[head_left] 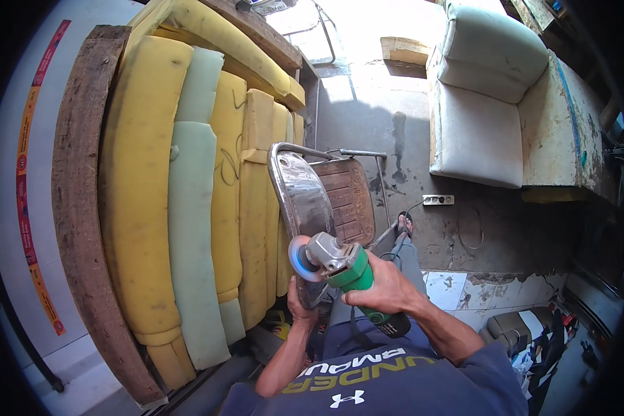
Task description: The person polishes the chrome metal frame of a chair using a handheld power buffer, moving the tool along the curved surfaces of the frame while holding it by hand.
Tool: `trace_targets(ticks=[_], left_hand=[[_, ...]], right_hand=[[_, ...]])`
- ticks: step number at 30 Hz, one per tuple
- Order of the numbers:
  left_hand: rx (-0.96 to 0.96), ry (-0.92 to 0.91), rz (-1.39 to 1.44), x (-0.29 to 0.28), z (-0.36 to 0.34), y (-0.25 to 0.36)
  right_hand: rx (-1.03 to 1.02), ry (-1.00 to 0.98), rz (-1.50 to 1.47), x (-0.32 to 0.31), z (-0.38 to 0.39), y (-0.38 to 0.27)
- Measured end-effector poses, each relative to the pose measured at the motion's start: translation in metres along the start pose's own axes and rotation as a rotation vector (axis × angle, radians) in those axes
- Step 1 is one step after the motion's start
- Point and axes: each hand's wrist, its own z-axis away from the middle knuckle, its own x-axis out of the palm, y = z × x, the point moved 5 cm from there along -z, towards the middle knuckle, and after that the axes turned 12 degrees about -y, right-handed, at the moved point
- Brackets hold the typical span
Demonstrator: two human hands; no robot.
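Note:
My right hand is wrapped around the green body of an angle grinder with a silver head. Its round disc, bluish and pinkish, sits at the lower part of a metal chair's backrest; whether the two touch I cannot tell. The backrest is bare, scuffed metal in a tubular frame. Beyond it shows the brown, rusty-looking chair seat. Just below the disc, my left hand grips the lower end of the chair's frame, its fingertips partly hidden behind the metal.
Yellow and pale green foam cushions fill a wooden frame close on my left. A white upholstered seat stands at the far right. A power strip lies on the floor with a cord near my foot.

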Motion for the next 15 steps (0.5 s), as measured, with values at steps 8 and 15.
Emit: trace_targets(ticks=[8,15], left_hand=[[0.059,-0.050,-0.178,0.006,0.003,0.030],[0.139,-0.081,-0.394,0.011,0.001,0.026]], right_hand=[[-0.163,0.057,-0.103,-0.020,-0.049,-0.010],[-0.121,-0.260,-0.584,-0.090,-0.131,-0.032]])
